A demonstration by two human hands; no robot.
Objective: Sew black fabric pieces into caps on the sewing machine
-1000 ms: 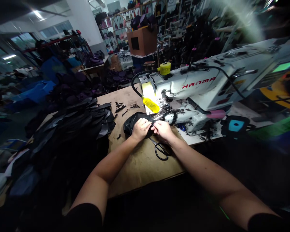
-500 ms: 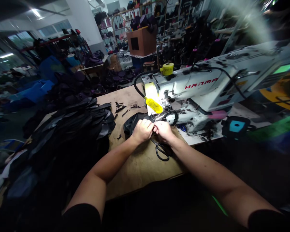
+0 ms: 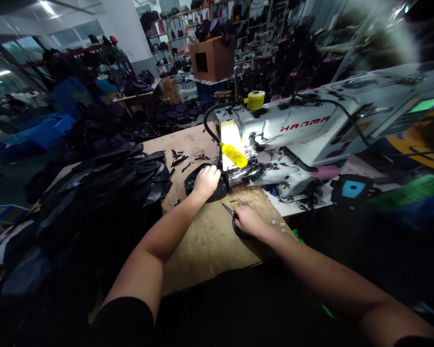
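My left hand (image 3: 206, 182) presses on a crumpled black leather piece (image 3: 219, 189), which lies on the wooden work table (image 3: 210, 246) with its far end running under the chrome foot of a white Hanma sewing machine (image 3: 304, 127). My right hand (image 3: 248, 220) lies lower on the table, over the black-looped handles of a pair of scissors (image 3: 228, 209). It hides most of the handles, and the metal blades poke out toward the upper left.
Scraps of black leather (image 3: 181, 161) lie on the table beyond my left hand. A large pile of black leather pieces (image 3: 104, 188) rises to the left. A yellow lamp head (image 3: 234, 155) hangs by the machine. Shelves of bags and blue crates stand behind.
My right hand has left the black leather piece and moved down and to the right onto the scissors. My left hand stays on the piece.
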